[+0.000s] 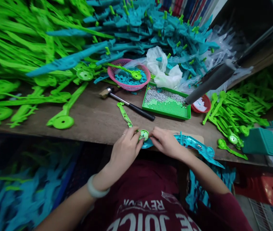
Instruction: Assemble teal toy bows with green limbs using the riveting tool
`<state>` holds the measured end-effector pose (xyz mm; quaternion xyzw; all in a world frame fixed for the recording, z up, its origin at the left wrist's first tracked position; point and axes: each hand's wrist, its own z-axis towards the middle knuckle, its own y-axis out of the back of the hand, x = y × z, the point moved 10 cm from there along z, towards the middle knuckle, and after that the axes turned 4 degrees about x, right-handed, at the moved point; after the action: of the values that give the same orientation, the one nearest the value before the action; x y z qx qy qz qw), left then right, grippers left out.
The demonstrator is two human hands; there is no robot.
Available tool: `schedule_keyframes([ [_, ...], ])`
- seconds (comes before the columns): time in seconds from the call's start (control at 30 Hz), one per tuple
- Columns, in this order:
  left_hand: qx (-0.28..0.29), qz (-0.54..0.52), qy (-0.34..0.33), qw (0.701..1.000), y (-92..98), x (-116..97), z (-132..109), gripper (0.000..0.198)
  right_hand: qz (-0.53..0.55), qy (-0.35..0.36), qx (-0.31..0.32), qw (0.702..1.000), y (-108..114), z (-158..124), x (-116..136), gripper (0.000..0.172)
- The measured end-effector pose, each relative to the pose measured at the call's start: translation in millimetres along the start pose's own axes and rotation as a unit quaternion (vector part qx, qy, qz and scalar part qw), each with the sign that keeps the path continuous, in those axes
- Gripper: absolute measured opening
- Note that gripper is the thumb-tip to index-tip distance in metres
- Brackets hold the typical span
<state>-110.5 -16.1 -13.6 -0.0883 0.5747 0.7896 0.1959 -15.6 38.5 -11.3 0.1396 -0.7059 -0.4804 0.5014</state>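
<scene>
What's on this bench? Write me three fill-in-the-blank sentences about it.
1. The left hand and right hand together pinch a small round ____ disc.
2. The hammer has a ____ grip.
3. The round ____ basket holds teal pieces.
Missing words: green; black; pink.

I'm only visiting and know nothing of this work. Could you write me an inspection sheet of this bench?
Surface: wooden bench, crowded toward the back.
Job's things: green part, its round disc on the end of the teal part, at the near edge.
Clutter: hammer, pink basket of teal bits, green tray of silvery bits, red bowl, green pile, teal pile.
Grip: left hand pinches the green part, right hand the teal part, fingertips meeting at the disc.
Cables: nothing seen.
Surroundings: grey bar slanting in from the right; teal box.
</scene>
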Motion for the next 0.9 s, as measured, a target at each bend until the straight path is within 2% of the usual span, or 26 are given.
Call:
schedule_keyframes([
  [0.2,-0.075,-0.051,0.016,0.996,5.1,4.0,-11.2,0.021,0.005,-0.03,-0.021,0.999,-0.1,-3.5,-20.8,0.013],
  [0.33,-0.071,-0.047,0.003,0.996,6.0,2.9,-10.4,0.019,0.019,-0.02,-0.015,1.0,-4.6,-5.9,-19.9,0.014],
  [0.47,-0.049,-0.041,0.015,0.998,5.2,5.9,-7.9,0.019,0.033,-0.017,-0.033,0.999,-5.9,-7.9,-16.9,0.015],
  [0.67,-0.084,-0.059,0.022,0.994,8.6,8.5,-11.8,0.013,0.074,-0.108,-0.1,0.986,-0.6,-8.1,-35.0,0.016],
  [0.77,-0.082,-0.036,-0.003,0.996,9.5,1.5,-13.1,0.008,0.075,-0.09,-0.084,0.99,-3.3,-6.0,-32.4,0.02],
  [0.9,-0.043,-0.002,-0.013,0.999,8.9,-0.9,-8.7,0.01,0.026,-0.058,-0.014,0.998,-12.4,-4.1,-25.2,0.021],
])
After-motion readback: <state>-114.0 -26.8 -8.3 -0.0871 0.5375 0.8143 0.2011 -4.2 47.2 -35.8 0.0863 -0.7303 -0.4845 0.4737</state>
